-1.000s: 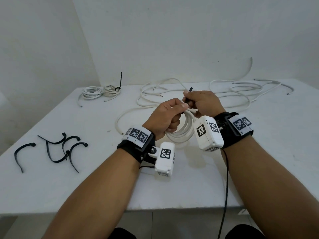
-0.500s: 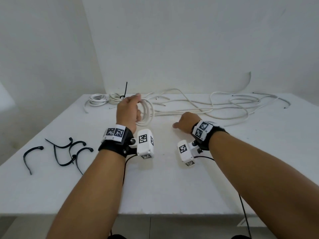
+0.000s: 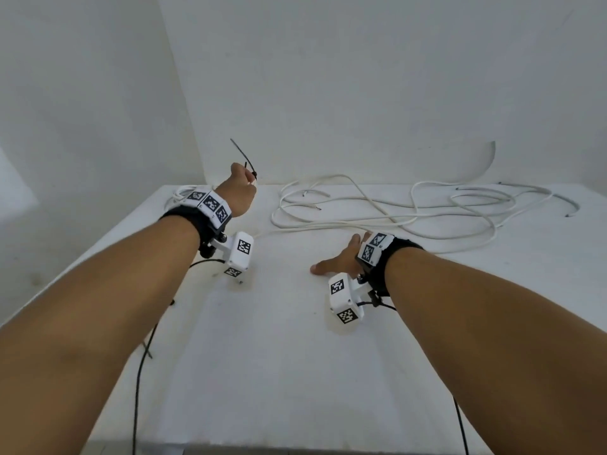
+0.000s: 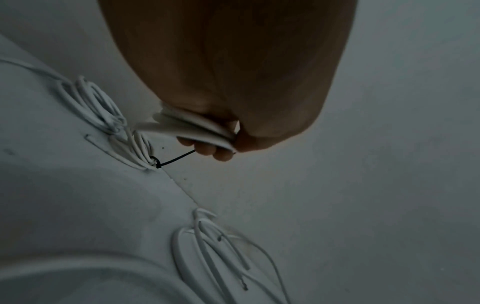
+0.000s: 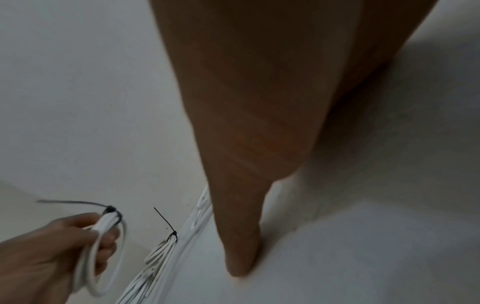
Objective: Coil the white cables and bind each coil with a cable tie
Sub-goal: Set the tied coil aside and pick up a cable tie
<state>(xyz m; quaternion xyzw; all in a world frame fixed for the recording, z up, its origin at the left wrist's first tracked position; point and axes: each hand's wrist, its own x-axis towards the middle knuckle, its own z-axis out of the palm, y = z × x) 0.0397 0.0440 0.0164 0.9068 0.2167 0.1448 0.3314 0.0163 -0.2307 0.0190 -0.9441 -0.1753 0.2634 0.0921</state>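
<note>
My left hand [image 3: 241, 188] is raised over the table's far left corner and grips a white cable coil [image 4: 192, 129] bound with a black cable tie [image 3: 243, 156], whose tail points up. In the right wrist view that coil [image 5: 103, 236] hangs from the curled fingers [image 5: 103, 246]. A tied coil [image 4: 130, 148] with its own tie [image 5: 171, 238] lies on the table just below, partly hidden by my wrist in the head view. My right hand [image 3: 331, 266] rests flat on the table, holding nothing. Loose white cables [image 3: 394, 211] sprawl across the back right.
The white table [image 3: 279, 372] meets white walls at the back and left. One cable end [image 3: 491, 156] curls up against the back wall. Black cords [image 3: 138, 372] from the wrist cameras trail over the front edge.
My left hand has carried the tied coil from the middle to the far left corner. My right hand let go of the tie and dropped flat onto the table.
</note>
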